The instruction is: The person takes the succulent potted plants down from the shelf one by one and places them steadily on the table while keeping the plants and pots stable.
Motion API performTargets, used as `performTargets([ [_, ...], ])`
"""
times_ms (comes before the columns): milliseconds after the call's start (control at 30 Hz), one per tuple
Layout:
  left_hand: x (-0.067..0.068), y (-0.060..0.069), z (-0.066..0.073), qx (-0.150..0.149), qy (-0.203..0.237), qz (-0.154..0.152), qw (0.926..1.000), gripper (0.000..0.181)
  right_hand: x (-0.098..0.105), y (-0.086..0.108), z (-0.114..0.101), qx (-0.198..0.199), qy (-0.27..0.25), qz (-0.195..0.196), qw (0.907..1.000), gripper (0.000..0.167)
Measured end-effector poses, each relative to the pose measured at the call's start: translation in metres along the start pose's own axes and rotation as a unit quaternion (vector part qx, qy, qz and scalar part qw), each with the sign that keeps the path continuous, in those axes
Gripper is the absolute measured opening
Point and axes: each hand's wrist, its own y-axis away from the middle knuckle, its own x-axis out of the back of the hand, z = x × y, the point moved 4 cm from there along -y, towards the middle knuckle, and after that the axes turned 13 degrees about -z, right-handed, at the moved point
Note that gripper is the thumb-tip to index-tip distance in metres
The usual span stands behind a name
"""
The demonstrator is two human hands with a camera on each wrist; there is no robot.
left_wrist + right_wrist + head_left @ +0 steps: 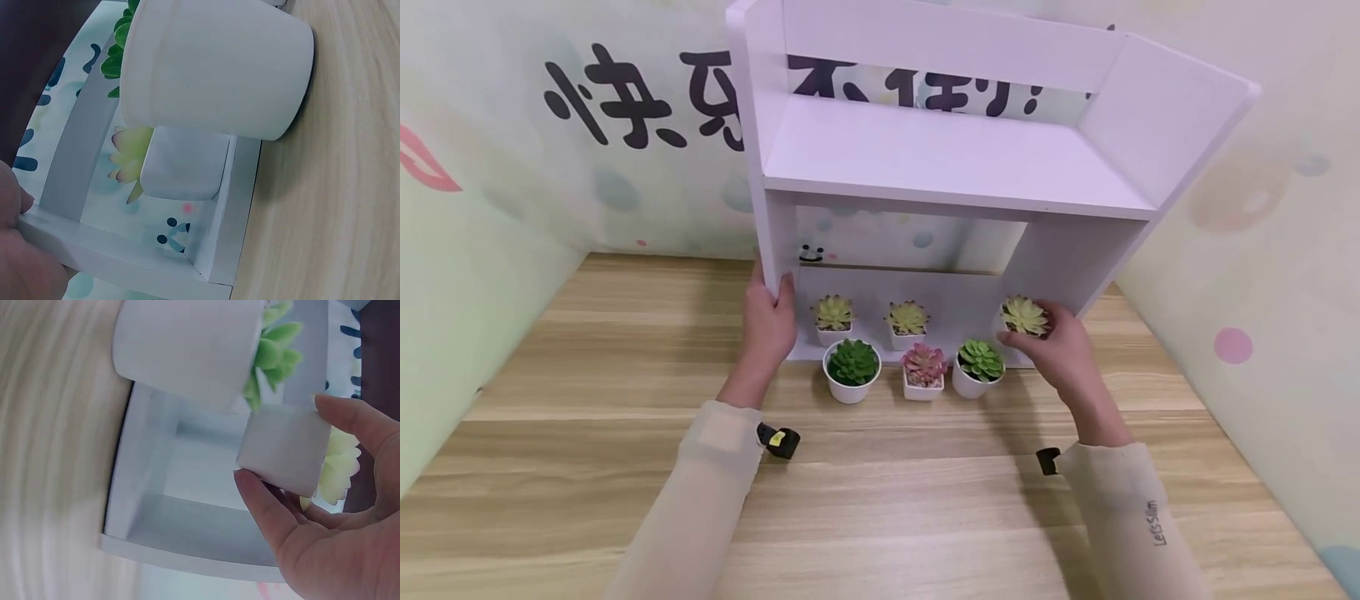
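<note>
My left hand [769, 321] grips the front edge of the left side panel of a white shelf unit [765, 233], thumb inside and fingers outside. In the left wrist view, part of that hand [28, 244] wraps the panel edge. My right hand [1063, 350] pinches a pale yellow-green potted succulent [1024, 317] by its square white pot [284, 449], near the right panel. In the right wrist view, the pot is tilted and held off the lower shelf board [206, 469]. Two similar succulents, one left [833, 315] and one in the middle [907, 321], stand on that board.
In front of the shelf stand a dark green succulent [852, 367], a pink succulent [923, 367] and a bright green succulent [979, 362], all in white pots. The wooden table [880, 517] meets a patterned wall [647, 192] behind and at both sides.
</note>
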Motion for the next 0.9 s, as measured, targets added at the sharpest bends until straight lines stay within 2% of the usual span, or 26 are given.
performTargets([
  [433, 0.0, 0.0, 0.0, 0.009, -0.002, 0.001, 1.0, 0.047, 0.0, 0.031, -0.025, -0.009, 0.049, -0.017, 0.9986, 0.079],
  [700, 0.001, -0.001, 0.0, 0.007, -0.009, 0.002, 0.9999, 0.049, -0.004, 0.05, -0.025, 0.008, 0.073, -0.03, 0.9969, 0.072],
  [900, 0.0, -0.001, -0.001, 0.006, -0.007, 0.001, 1.0, 0.05, -0.008, 0.063, -0.023, 0.038, 0.09, -0.04, 0.9944, 0.064],
])
